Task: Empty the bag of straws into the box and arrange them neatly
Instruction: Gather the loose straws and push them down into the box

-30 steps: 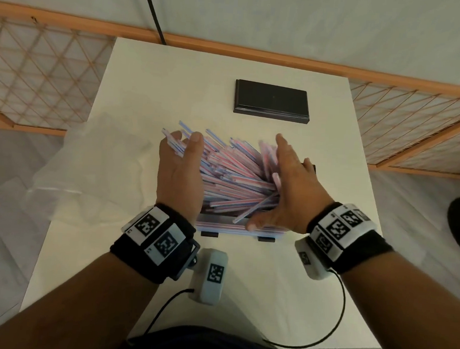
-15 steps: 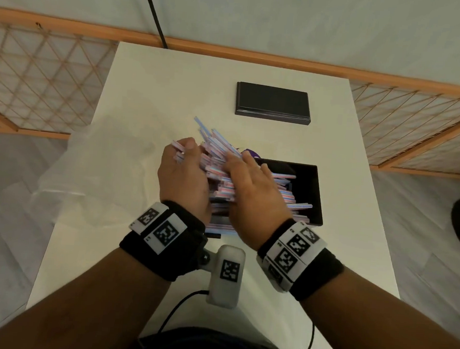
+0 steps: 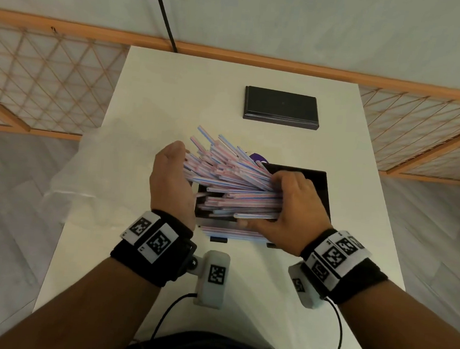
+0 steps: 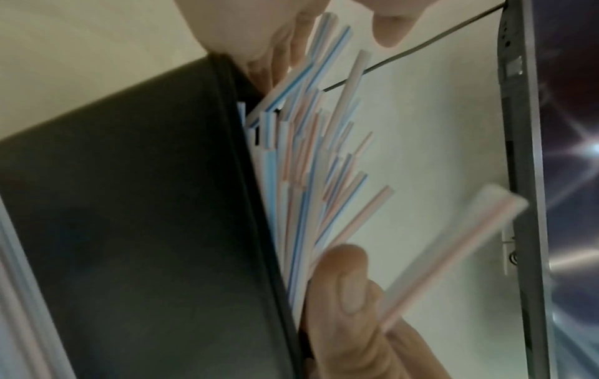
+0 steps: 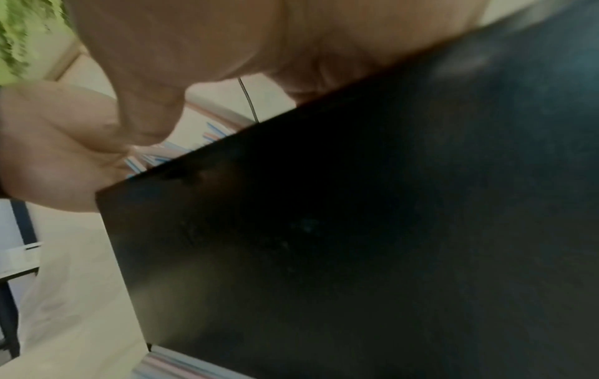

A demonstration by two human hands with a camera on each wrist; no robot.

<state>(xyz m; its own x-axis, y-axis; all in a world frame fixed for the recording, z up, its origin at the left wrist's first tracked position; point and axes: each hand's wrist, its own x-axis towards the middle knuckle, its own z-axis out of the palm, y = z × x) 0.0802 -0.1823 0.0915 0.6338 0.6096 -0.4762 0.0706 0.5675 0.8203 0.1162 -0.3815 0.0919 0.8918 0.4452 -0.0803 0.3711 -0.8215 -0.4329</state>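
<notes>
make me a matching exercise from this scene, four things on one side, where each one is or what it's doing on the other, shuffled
Things:
1. straws
2. black lid
3. plastic bag
4. right hand

Places or states:
A. lies flat at the table's far end
B. grips one end of the bundle
C. fanned out over the black box
D. lies crumpled at the table's left edge

Pairs: 1-C, 2-A, 3-D, 4-B

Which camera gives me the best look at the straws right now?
The head view: the whole fan of straws shows over the black box, between both hands. The left wrist view shows only some straw ends, partly blurred, beside the box wall. The right wrist view catches just a few tips behind the box.
</notes>
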